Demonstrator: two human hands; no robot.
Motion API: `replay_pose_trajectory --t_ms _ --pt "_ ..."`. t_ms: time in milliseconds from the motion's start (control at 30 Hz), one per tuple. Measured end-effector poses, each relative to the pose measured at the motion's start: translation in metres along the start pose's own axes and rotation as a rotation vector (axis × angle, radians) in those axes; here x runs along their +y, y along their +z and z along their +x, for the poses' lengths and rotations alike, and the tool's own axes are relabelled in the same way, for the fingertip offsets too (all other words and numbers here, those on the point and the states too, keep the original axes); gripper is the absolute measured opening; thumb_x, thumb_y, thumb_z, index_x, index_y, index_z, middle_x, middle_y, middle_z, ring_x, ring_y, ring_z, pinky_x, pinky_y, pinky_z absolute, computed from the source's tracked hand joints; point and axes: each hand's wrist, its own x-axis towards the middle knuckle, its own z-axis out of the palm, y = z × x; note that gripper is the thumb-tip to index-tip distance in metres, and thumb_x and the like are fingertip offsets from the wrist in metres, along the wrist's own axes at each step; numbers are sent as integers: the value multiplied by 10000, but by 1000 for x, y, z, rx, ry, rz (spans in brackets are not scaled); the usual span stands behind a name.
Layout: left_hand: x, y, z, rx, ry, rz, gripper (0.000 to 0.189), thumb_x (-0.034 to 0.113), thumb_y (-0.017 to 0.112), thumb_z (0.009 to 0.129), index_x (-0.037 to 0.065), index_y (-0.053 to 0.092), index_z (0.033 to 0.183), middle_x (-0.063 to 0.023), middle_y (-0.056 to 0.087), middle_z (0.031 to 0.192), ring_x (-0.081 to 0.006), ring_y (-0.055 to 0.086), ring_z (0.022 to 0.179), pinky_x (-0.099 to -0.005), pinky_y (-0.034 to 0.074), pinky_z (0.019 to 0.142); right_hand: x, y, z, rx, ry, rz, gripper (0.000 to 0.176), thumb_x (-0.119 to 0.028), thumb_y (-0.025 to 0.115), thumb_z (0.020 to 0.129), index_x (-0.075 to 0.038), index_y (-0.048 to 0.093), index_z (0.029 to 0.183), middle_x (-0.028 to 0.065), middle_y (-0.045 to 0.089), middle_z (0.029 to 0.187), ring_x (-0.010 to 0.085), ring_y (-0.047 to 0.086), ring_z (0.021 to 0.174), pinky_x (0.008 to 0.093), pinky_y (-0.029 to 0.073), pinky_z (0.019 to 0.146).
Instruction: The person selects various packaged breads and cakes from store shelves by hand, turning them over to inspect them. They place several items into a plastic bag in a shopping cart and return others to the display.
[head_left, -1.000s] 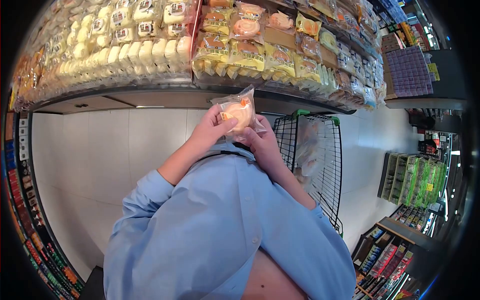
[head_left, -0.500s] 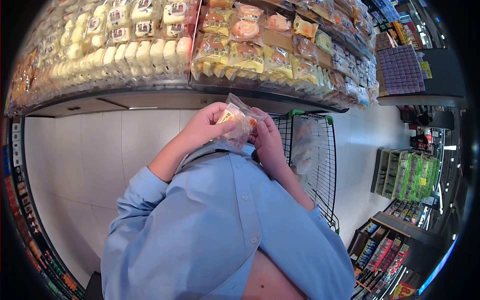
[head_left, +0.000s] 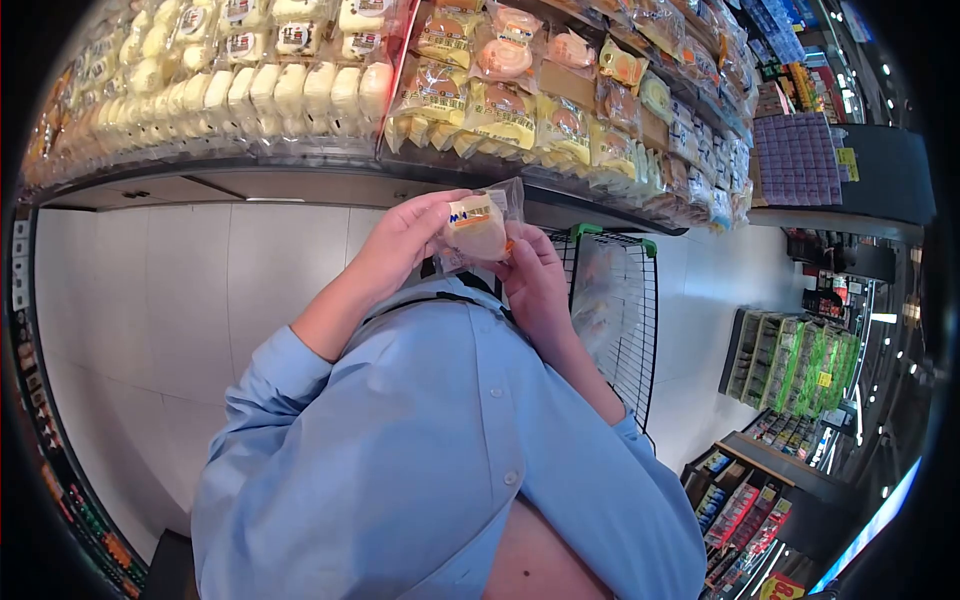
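Just in front of my body I hold a wrapped bun [head_left: 478, 232], pale and rounded inside clear plastic, with a printed strip of dark and orange lettering. My left hand [head_left: 412, 236] grips its left side, thumb across the front. The fingers of my right hand [head_left: 537, 272] pinch the lower right edge of the wrapper, near a small orange patch. The clear film sticks up past the bun at the upper right. Parts of my fingers are hidden behind the package.
Ahead runs a display shelf [head_left: 300, 178] with rows of wrapped pale buns [head_left: 240, 95] and yellow-packed cakes [head_left: 500, 110]. A wire shopping cart [head_left: 648, 310] with green corners stands by my right arm, a clear plastic bag [head_left: 605, 290] inside. Further right are stacked green packages [head_left: 795, 360].
The bun has turned so its printed strip faces me more plainly, and it sits slightly higher. My left hand has shifted up a little. The view has moved slightly, with the cart appearing further left.
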Motion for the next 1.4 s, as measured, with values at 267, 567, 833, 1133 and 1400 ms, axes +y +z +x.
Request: replay_pose_trajectory --t_ms 267,567,833,1133,1400 --pt "-7 4 18 15 -4 194 486 346 466 1048 -34 527 1345 -101 646 1223 -145 619 1092 -297 504 923 -3 -37 11 -116 -68 -140 211 -141 591 989 -13 568 1155 72 651 1067 118 615 968 265 485 871" --pt "-14 25 53 107 -42 192 406 384 519 1028 9 667 1078 -11 672 908 -63 612 765 -238 520 705 -30 -47 25 -72 -78 -322 211 -180 576 1006 -7 575 1128 33 646 1038 79 598 945 251 484 866" --pt "-8 56 112 215 -18 289 386 398 536 1019 45 664 930 10 650 829 -51 597 726 -222 496 642 -63 -73 74 -135 -160 -226 165 -163 562 1011 -12 595 1072 26 656 980 58 598 869 229 504 797" --pt "6 83 183 268 24 372 327 323 578 1006 20 628 1120 -45 665 977 -62 587 728 -213 484 645 -130 -86 123 -58 -2 -357 160 -160 541 1015 -19 607 1049 23 652 972 60 604 855 237 515 759" --pt "19 119 213 148 253 1036 918 149 788 809 105 243 1546 -210 338 1481 -275 504 1252 -390 460 1018 -146 -105 182 -76 -39 -78 214 -224 502 1039 -28 574 1089 48 635 1008 101 631 866 280 568 737"
